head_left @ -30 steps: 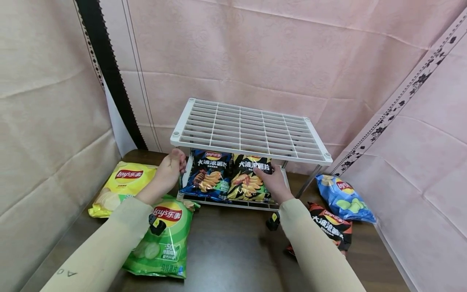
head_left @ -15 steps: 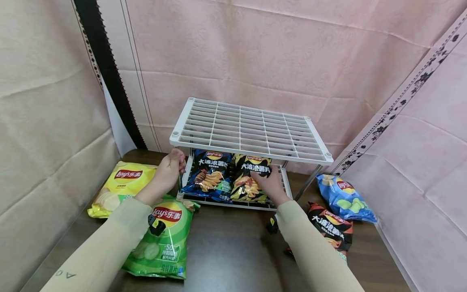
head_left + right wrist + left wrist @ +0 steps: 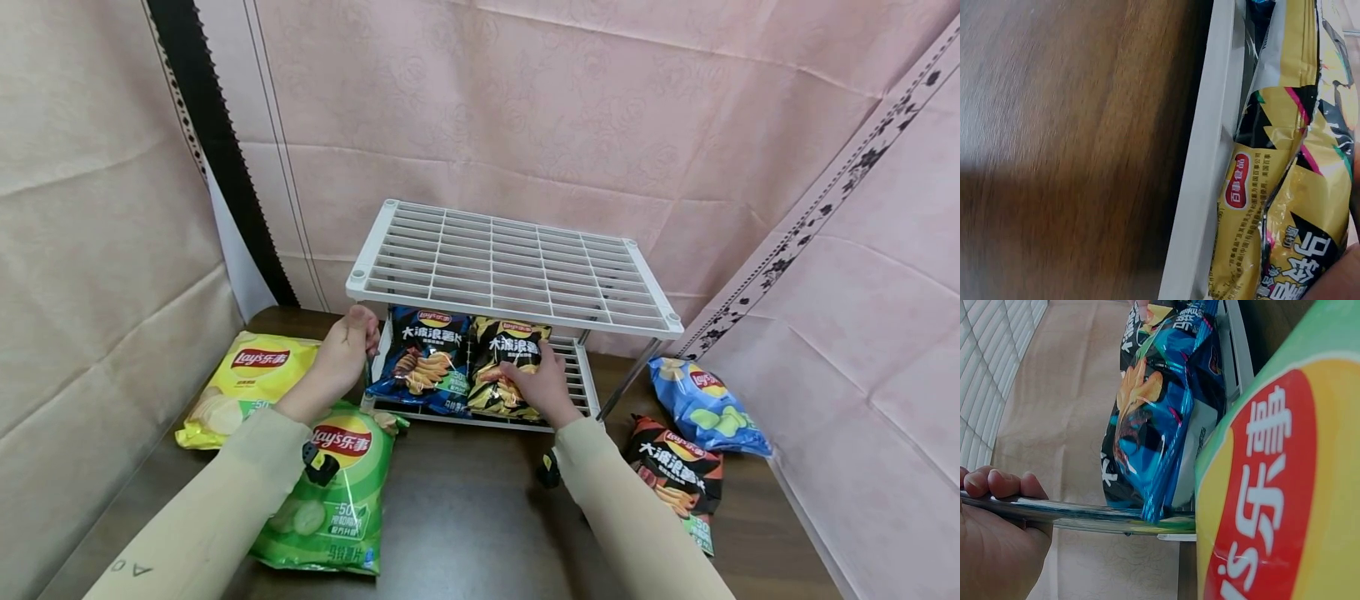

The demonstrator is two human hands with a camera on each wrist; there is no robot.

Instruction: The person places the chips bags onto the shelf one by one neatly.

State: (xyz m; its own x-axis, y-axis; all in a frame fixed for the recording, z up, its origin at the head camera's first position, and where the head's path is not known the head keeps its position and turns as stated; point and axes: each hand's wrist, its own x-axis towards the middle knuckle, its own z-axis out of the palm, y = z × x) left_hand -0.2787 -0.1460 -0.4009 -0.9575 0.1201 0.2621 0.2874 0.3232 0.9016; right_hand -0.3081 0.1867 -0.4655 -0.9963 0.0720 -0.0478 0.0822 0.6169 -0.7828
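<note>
Right hand (image 3: 546,387) holds the gold-and-black Lay's wavy-chip bag (image 3: 495,387): thumb across the printed front, fingers at the bag's right side; how far they reach behind it, cannot tell. Bag sits on the lower shelf (image 3: 1200,150) of the white two-tier rack (image 3: 517,310), bottom end just beside the front rim.

Handling (judged): light for its bulk, a soft air-filled pillow. Glossy film, likely slippery and apt to buckle when squeezed. Contents, going by the print, brittle crisps; a hard pinch mid-face risks breakage. Best hold: broad and gentle, low on both side edges. Top edge a poor choice, room looks tight under the upper shelf (image 3: 492,258) at 12 o'clock.

At 9 o'clock from this hand: blue-and-black Lay's wavy-chip bag (image 3: 420,362), alongside the gold one, perhaps touching; films might drag. Further out at 9: left hand (image 3: 341,354), fingers wrapped round the front-left metal post (image 3: 1097,515), probably steadying the frame.

Outermost, on the wood-grain tabletop (image 3: 465,517): green Lay's bag (image 3: 330,508) at 8 o'clock, yellow Lay's bag (image 3: 255,379) far at 9, light-blue Lay's bag (image 3: 708,408) at 3, red-and-black Lay's wavy-chip bag (image 3: 675,475) at 4
</note>
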